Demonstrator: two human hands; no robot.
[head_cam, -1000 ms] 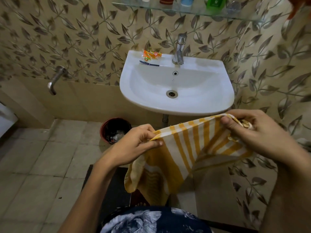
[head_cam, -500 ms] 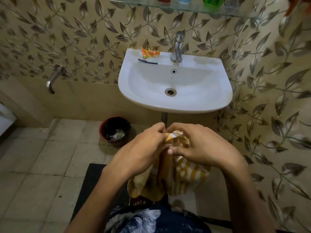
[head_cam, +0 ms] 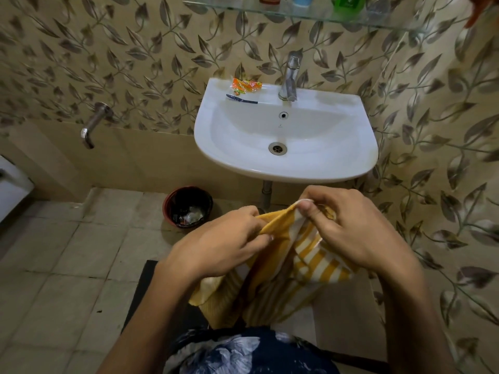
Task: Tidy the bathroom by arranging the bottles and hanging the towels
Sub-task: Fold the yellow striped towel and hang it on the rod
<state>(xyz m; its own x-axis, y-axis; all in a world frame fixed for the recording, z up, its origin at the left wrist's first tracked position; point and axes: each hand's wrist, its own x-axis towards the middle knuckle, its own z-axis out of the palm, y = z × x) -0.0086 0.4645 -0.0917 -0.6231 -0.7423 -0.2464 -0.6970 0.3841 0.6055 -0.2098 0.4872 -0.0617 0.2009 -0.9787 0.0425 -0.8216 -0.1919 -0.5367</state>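
Note:
A yellow and white striped towel [head_cam: 305, 268] hangs folded in front of me, below the white sink [head_cam: 318, 168]. My left hand [head_cam: 221, 247] pinches its top edge on the left. My right hand [head_cam: 353, 230] pinches the same edge a short way to the right, thumb on the cloth. The two hands are close together and the towel droops between and under them. Several bottles, among them a green bottle [head_cam: 344, 2], stand on the glass shelf [head_cam: 302, 13] at the top, cut off by the frame.
A tap [head_cam: 290, 75], an orange wrapper [head_cam: 244, 86] and a dark toothbrush [head_cam: 241, 99] sit on the sink's back rim. A dark bin [head_cam: 188, 206] with rubbish stands on the tiled floor at the left. A wall tap [head_cam: 93, 125] juts out further left. A black mat [head_cam: 143, 298] lies underfoot.
The towel was stretched wide between my hands, then my hands came together and folded it. Now they have parted slightly along the top edge.

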